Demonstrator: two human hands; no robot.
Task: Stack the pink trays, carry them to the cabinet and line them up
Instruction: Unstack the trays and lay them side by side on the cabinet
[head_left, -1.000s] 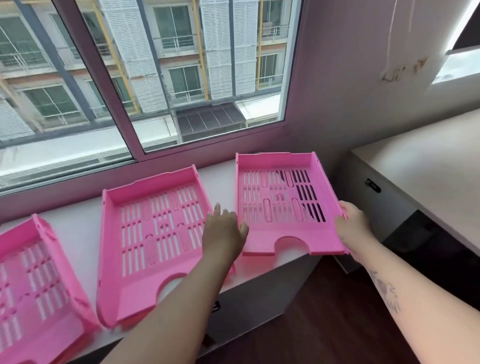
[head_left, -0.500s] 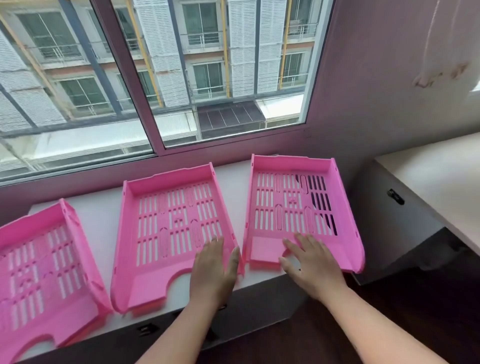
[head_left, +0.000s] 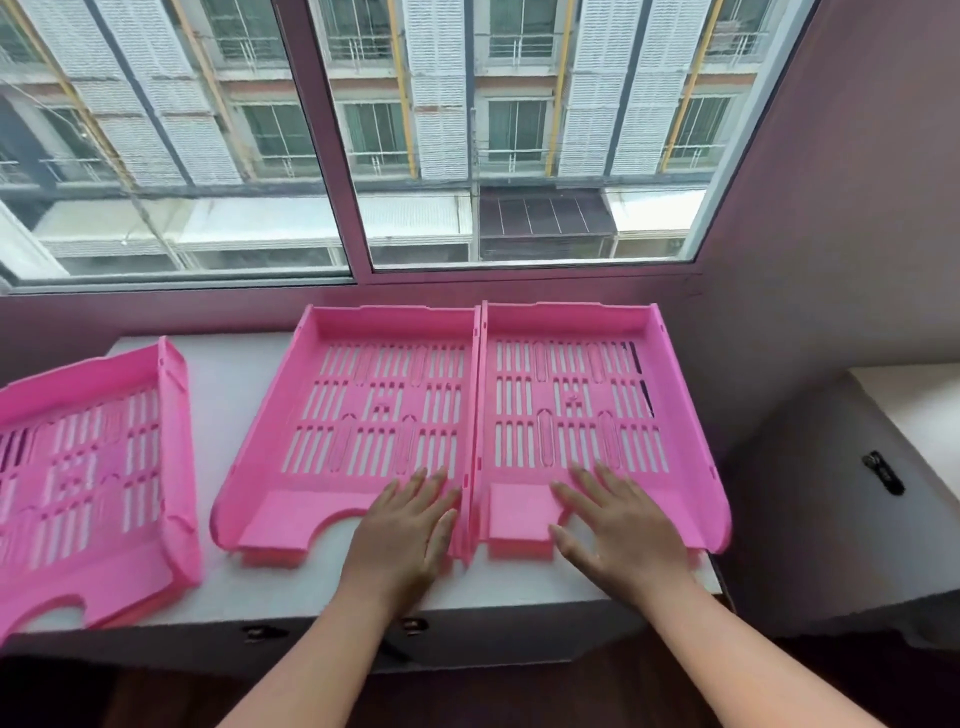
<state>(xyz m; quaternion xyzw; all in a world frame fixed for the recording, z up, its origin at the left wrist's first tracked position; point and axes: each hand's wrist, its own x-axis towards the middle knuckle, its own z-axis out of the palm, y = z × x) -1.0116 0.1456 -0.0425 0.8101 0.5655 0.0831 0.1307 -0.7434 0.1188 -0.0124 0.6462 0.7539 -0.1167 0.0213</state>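
A: What is sitting on the white cabinet top (head_left: 249, 395) under the window (head_left: 519, 140)?

B: 3 pink trays are lying flat on it, all showing bare slotted floors with nothing inside. The middle tray (head_left: 374, 410) and the right tray (head_left: 576, 405) are lying side by side below the window, their long walls touching. The left tray (head_left: 88, 467) is resting apart from them, angled, with its near end overhanging the cabinet's front edge.

A: And the hands?

B: The left hand (head_left: 410, 535) is lying flat, fingers spread, on the middle tray's near right corner. The right hand (head_left: 618, 525) is pressing flat, fingers splayed wide, on the right tray's near floor. Neither is gripping anything.
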